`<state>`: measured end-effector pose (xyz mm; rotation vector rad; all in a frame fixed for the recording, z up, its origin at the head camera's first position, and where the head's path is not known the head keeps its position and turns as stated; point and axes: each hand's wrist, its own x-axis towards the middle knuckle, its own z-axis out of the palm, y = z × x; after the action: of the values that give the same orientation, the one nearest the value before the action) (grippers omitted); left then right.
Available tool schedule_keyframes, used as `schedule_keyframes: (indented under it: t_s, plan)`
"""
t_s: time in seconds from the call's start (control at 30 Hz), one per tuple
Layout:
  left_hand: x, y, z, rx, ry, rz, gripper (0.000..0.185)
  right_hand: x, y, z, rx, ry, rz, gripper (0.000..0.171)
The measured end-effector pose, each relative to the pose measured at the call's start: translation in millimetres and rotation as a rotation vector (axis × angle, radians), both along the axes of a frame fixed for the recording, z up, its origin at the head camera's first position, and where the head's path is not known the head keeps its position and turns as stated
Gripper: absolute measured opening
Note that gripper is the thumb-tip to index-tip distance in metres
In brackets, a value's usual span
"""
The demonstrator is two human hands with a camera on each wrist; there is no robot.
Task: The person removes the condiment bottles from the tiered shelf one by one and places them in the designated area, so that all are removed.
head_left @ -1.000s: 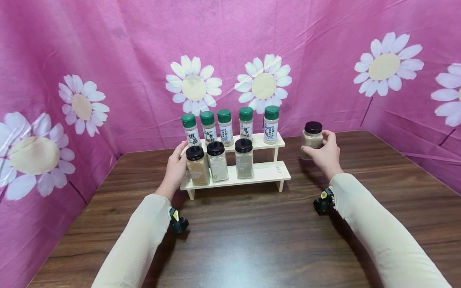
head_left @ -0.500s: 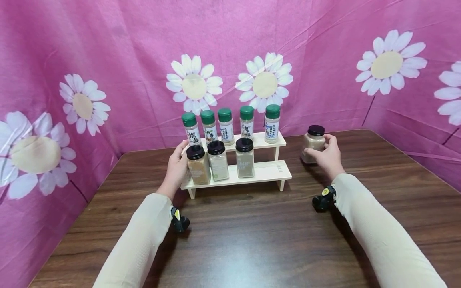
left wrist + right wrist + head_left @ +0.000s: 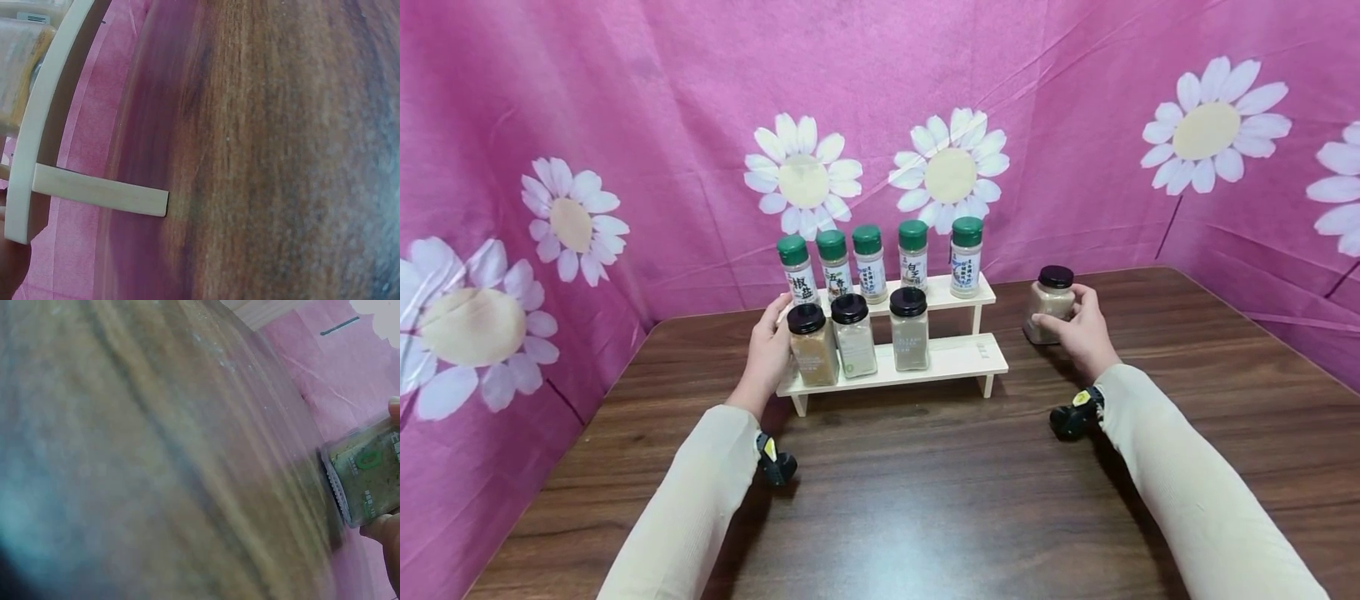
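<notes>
A pale wooden two-step rack [image 3: 957,357] stands on the brown table [image 3: 925,500]. Its upper step carries several green-capped spice bottles [image 3: 870,262]; the lower step holds three black-lidded jars [image 3: 851,335]. My left hand [image 3: 770,350] grips the rack's left end, beside the leftmost jar; the rack's frame [image 3: 47,125] fills the left wrist view. My right hand [image 3: 1078,329] holds a fourth black-lidded jar [image 3: 1049,304] of pale powder, standing on the table right of the rack. The right wrist view shows that jar [image 3: 365,478] between my fingers.
Pink cloth with white daisies [image 3: 801,175] walls the table on the back and both sides. The lower step has bare wood [image 3: 966,354] right of its three jars. Bare tabletop lies in front of the rack.
My right hand has lowered the black-lidded jar from just above the table down onto it, right of the rack. The left hand has stayed on the rack.
</notes>
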<state>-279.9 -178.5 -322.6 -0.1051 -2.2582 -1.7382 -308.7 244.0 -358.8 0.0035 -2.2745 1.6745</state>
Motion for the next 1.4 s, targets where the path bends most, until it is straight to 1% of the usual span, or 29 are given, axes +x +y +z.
schedule_keyframes:
  t_s: [0.1,0.17,0.3,0.43,0.6,0.77,0.87,1.03,1.2,1.4]
  plan:
    - [-0.2,-0.3,0.7,-0.003,0.009,0.003,0.042,0.8,-1.0,2.4,0.004,-0.019,0.014,0.071]
    - [-0.6,-0.8,0.7,0.005,0.013,0.004,0.042,1.6,-1.5,4.9,0.028,-0.041,0.022,0.073]
    - [-0.1,-1.0,0.5,0.016,0.008,0.006,0.042,4.2,1.2,9.2,0.114,-0.075,0.060,0.077]
    - [1.6,0.4,-0.4,0.018,-0.006,0.009,0.042,8.2,4.5,12.5,0.201,-0.085,0.075,0.079]
    - [1.1,0.6,-2.1,0.016,-0.001,0.011,0.042,10.2,5.6,16.5,0.266,-0.102,0.076,0.083]
    - [1.1,0.7,-1.9,0.021,-0.003,-0.007,0.042,11.1,10.2,23.9,0.354,-0.099,0.025,0.091]
    - [1.1,0.3,-2.0,0.013,-0.003,0.006,0.042,13.3,9.6,34.5,0.338,-0.064,-0.011,0.092]
    - [0.8,0.5,-1.8,0.010,-0.001,0.005,0.042,21.4,1.3,62.6,0.231,0.028,-0.049,0.089]
    - [2.2,0.5,-1.2,0.020,0.005,-0.004,0.042,31.6,-12.0,91.0,0.142,0.123,-0.027,0.082]
    - [1.4,0.5,-1.3,0.013,0.006,0.010,0.041,48.2,-35.6,116.8,0.086,0.179,0.015,0.074]
